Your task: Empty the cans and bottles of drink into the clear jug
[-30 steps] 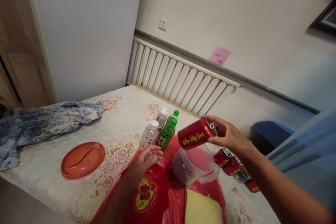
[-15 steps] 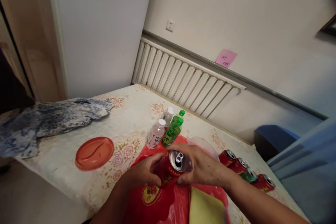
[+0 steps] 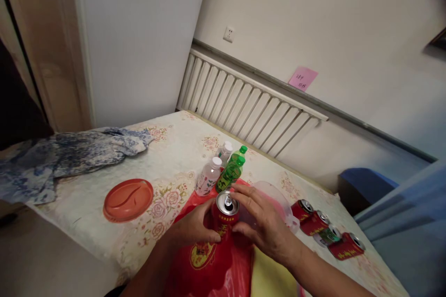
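A red drink can [image 3: 225, 215] with yellow characters stands upright over a red plastic bag [image 3: 209, 260] on the floral table [image 3: 167, 167]. My left hand [image 3: 191, 228] wraps round the can's left side. My right hand [image 3: 259, 222] curls over its right side, fingertips at the pull tab on its top. Just behind the can is a clear plastic jug [image 3: 275, 197], partly hidden by my right hand.
Green bottles [image 3: 232, 171] and clear white-capped bottles [image 3: 209, 176] stand behind the can. Several cans [image 3: 327, 234] lie on the right. An orange lid [image 3: 127, 199] and a blue patterned cloth [image 3: 69, 155] lie to the left. A yellow pad [image 3: 270, 276] sits on the bag. A radiator [image 3: 244, 106] lines the wall.
A second ago my right hand held the can tilted over the jug. It brought the can down and upright in front of the jug, and my left hand closed round it.
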Demonstrator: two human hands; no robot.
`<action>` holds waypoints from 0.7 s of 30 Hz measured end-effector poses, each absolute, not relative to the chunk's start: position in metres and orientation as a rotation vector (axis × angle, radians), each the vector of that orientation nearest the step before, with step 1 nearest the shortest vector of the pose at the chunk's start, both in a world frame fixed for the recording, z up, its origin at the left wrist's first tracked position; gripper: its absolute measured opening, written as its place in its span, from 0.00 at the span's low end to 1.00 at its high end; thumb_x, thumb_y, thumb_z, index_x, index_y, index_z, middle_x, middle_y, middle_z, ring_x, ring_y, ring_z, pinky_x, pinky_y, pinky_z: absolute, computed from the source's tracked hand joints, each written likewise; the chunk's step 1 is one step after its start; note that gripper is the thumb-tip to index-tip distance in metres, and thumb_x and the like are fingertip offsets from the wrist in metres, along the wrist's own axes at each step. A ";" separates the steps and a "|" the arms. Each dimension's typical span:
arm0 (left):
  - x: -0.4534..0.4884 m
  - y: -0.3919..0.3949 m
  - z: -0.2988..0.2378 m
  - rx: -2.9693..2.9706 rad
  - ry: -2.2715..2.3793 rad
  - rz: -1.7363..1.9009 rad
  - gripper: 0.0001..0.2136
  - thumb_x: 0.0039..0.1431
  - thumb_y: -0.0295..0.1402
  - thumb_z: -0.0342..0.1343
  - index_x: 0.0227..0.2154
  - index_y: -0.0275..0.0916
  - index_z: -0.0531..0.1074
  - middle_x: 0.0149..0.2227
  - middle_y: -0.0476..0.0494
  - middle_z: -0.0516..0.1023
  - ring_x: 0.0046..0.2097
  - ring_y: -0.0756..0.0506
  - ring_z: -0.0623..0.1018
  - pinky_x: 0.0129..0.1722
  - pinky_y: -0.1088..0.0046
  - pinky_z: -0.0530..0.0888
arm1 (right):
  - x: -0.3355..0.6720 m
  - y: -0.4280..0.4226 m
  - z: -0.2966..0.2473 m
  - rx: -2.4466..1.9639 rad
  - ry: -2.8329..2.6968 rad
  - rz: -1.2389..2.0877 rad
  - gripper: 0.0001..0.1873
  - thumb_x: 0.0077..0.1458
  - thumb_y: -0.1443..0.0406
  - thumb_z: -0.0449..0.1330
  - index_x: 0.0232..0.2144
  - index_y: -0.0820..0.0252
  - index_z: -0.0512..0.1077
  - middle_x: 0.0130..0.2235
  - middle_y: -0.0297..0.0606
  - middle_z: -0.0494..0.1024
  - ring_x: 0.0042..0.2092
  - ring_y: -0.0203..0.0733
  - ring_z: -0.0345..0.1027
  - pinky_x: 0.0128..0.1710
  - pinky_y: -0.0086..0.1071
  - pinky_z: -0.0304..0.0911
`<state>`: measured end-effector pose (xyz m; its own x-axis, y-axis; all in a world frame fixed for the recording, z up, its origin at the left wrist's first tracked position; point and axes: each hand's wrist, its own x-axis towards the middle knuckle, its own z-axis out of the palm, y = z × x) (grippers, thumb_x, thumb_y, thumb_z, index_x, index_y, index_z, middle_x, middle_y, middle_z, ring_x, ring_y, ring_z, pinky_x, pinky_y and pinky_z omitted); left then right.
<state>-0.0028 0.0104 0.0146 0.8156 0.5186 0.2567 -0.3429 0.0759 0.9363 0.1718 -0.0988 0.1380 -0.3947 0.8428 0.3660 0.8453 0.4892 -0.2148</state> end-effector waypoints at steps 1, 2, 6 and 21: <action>-0.003 0.010 0.015 1.351 0.158 0.654 0.40 0.37 0.27 0.70 0.58 0.41 0.67 0.56 0.41 0.75 0.60 0.33 0.70 0.62 0.55 0.63 | 0.172 -0.100 0.137 -1.388 -2.324 -0.042 0.30 0.59 0.53 0.60 0.62 0.50 0.61 0.61 0.49 0.67 0.60 0.53 0.65 0.57 0.49 0.65; -0.002 0.010 0.016 1.352 0.158 0.656 0.40 0.37 0.27 0.70 0.58 0.41 0.68 0.56 0.41 0.75 0.60 0.33 0.70 0.62 0.55 0.64 | 0.172 -0.100 0.136 -1.379 -2.331 -0.065 0.29 0.60 0.53 0.59 0.61 0.50 0.61 0.60 0.50 0.68 0.59 0.53 0.65 0.57 0.49 0.65; -0.003 0.008 0.019 1.351 0.170 0.660 0.38 0.37 0.28 0.70 0.56 0.42 0.69 0.56 0.42 0.76 0.59 0.34 0.71 0.61 0.55 0.65 | 0.171 -0.100 0.133 -1.392 -2.324 -0.060 0.26 0.61 0.54 0.59 0.60 0.52 0.63 0.59 0.50 0.69 0.59 0.52 0.66 0.57 0.49 0.65; -0.003 0.008 0.019 1.436 0.331 0.686 0.36 0.41 0.22 0.62 0.58 0.41 0.65 0.56 0.41 0.75 0.57 0.35 0.73 0.58 0.58 0.69 | 0.279 -0.163 0.123 -1.763 -1.134 0.151 0.26 0.52 0.48 0.63 0.47 0.57 0.72 0.48 0.47 0.79 0.47 0.52 0.76 0.46 0.44 0.73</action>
